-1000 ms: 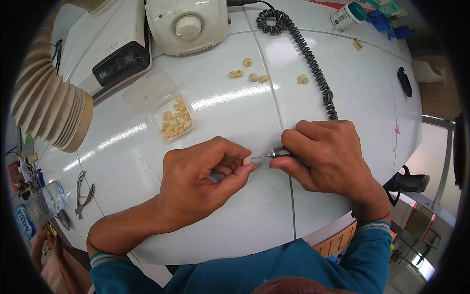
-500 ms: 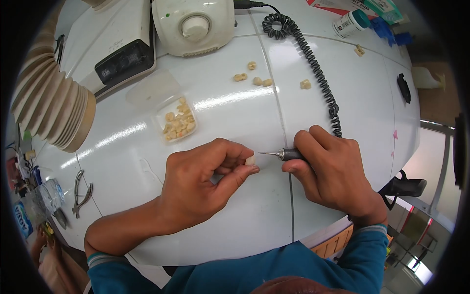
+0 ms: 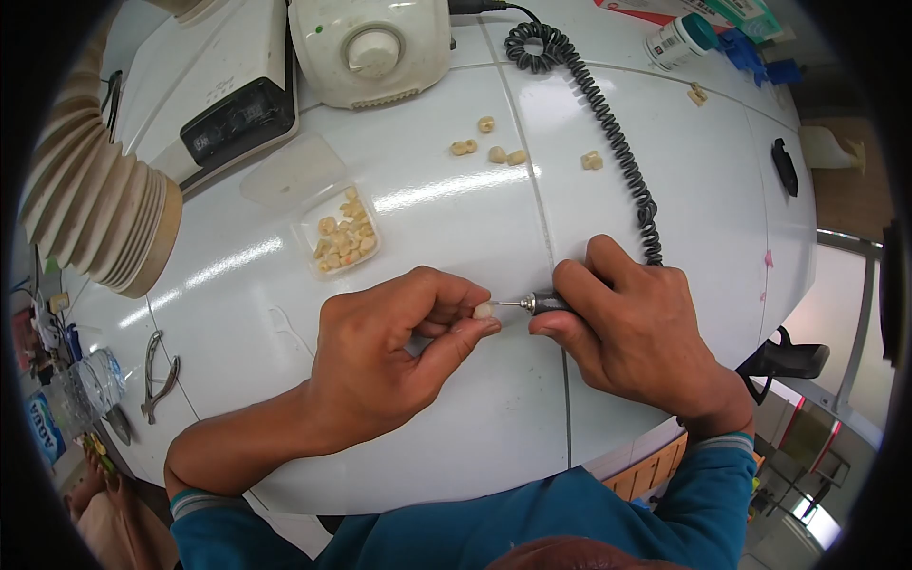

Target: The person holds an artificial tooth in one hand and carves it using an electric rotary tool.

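My left hand (image 3: 385, 347) pinches a small whitish dental crown (image 3: 484, 311) between thumb and fingertips. In my right hand (image 3: 632, 328) is a dark rotary handpiece (image 3: 548, 302), its fingers wrapped round the grip. The thin bur (image 3: 508, 303) points left and its tip meets the crown, or lies right beside it; the exact contact is too small to tell. Beyond my left hand stands an open clear plastic box (image 3: 372, 258) holding several yellowish crowns (image 3: 344, 235). More loose crowns (image 3: 498, 154) lie on the white table (image 3: 446, 418) farther back.
A control unit with a dial (image 3: 371, 52) sits at the back. Its coiled black cord (image 3: 622, 133) runs down to my right hand. At left are a ribbed hose (image 3: 104, 209) and pliers (image 3: 159, 377). A white bottle (image 3: 676, 46) stands back right. Another person's hands (image 3: 104, 489) show lower left.
My right hand has moved left with the handpiece, bringing the bur from a small gap up to the crown. My left hand has stayed almost in place, still pinching the crown.
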`<move>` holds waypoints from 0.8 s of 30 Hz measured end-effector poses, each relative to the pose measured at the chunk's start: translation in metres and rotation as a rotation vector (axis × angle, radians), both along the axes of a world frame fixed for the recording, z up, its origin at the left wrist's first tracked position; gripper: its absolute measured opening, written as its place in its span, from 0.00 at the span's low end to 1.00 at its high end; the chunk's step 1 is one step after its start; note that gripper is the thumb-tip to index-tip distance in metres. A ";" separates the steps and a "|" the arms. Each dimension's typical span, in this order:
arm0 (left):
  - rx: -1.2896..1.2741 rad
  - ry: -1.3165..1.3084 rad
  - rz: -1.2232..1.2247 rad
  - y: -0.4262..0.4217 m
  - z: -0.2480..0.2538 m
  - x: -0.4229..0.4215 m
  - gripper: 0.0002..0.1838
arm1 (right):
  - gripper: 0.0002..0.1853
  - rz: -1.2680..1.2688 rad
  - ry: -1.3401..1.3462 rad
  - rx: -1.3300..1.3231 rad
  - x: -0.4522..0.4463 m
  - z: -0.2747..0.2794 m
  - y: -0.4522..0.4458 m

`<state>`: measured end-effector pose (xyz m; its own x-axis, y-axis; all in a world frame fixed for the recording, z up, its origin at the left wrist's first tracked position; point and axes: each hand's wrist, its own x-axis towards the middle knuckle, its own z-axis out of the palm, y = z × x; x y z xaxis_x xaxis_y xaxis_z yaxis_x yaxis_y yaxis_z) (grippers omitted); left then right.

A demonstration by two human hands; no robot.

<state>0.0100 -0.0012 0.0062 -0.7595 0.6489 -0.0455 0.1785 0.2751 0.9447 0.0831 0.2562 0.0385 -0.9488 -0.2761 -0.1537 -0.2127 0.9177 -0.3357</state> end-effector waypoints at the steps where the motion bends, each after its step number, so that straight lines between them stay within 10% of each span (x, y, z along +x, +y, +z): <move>1: -0.001 0.000 -0.002 0.000 0.000 0.000 0.12 | 0.23 -0.003 -0.010 0.000 0.000 0.001 0.000; 24: 0.002 0.019 -0.002 0.001 -0.001 0.000 0.11 | 0.25 0.027 -0.025 0.023 -0.003 0.001 0.003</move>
